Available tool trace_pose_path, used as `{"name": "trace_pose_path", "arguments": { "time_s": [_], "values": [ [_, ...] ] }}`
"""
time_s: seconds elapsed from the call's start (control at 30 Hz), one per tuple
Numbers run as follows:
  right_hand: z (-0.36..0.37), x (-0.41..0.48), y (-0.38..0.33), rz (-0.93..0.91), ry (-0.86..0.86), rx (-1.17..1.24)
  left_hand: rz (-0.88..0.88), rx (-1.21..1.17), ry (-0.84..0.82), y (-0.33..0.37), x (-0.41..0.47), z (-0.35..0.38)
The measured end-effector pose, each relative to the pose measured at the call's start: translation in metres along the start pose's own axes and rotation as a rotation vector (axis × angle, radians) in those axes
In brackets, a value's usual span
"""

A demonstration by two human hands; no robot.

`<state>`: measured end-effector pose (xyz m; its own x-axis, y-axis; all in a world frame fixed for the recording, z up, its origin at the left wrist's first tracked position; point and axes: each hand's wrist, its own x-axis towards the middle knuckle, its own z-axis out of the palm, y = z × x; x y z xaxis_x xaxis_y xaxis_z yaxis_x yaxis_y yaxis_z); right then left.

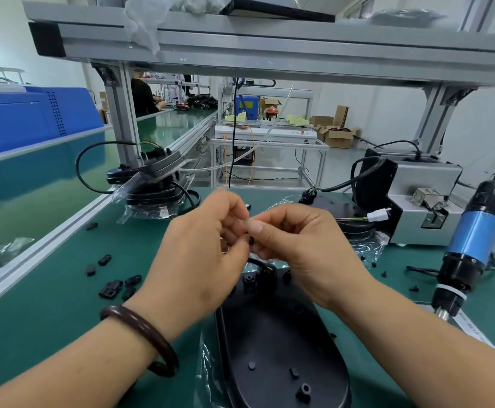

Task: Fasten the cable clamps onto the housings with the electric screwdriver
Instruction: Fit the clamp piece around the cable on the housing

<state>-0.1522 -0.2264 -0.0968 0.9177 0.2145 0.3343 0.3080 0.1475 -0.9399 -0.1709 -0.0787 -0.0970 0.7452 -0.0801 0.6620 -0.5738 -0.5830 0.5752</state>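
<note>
A black oval housing lies open side up on the green mat in front of me, its cable curling at the far end. Above it my left hand and my right hand meet fingertip to fingertip, pinching a small black part between them; what it is I cannot make out. Several black cable clamps lie loose on the mat to the left. The blue and black electric screwdriver hangs at the right, tip down, with neither hand on it.
A stack of housings in plastic bags stands at the back left, another stack at the back right beside a grey screw feeder. Loose black screws lie right of the housing. An aluminium rail borders the mat's left side.
</note>
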Motion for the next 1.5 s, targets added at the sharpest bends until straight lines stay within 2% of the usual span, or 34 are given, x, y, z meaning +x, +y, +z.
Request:
{"name": "trace_pose_path", "arguments": {
  "time_s": [0.17,0.3,0.37,0.47,0.7,0.93,1.03,1.17,1.33,1.4,1.5],
  "values": [
    [-0.008,0.007,-0.004,0.079,-0.03,-0.173,-0.019,0.026,-0.065,-0.008,0.003,0.002],
    [-0.014,0.01,0.0,0.175,0.026,-0.205,-0.029,0.178,-0.333,-0.017,0.004,-0.011],
    [-0.016,0.012,0.002,0.227,0.033,-0.221,-0.015,0.242,-0.411,-0.02,0.003,-0.014],
    [-0.016,0.012,0.003,0.265,0.03,-0.231,-0.023,0.281,-0.415,-0.022,0.002,-0.014],
    [-0.014,0.012,0.004,0.264,-0.026,-0.261,-0.05,0.188,-0.414,-0.024,0.003,-0.012],
    [-0.02,0.01,0.001,0.196,-0.221,-0.564,-0.027,0.227,-0.353,-0.029,-0.001,-0.007],
    [-0.026,0.011,-0.001,0.218,-0.299,-0.508,-0.056,0.171,-0.365,-0.032,-0.002,-0.004],
    [-0.027,0.012,0.005,0.282,-0.264,-0.312,-0.11,0.086,-0.394,-0.035,-0.002,-0.002],
    [-0.028,0.011,0.013,0.298,-0.233,-0.19,-0.179,-0.01,-0.439,-0.038,-0.001,-0.003],
    [-0.028,0.01,0.014,0.257,-0.234,-0.204,-0.177,-0.009,-0.437,-0.038,-0.001,-0.003],
    [-0.024,0.007,0.016,0.147,-0.257,-0.392,-0.153,0.015,-0.426,-0.039,-0.003,-0.003]
  ]
}}
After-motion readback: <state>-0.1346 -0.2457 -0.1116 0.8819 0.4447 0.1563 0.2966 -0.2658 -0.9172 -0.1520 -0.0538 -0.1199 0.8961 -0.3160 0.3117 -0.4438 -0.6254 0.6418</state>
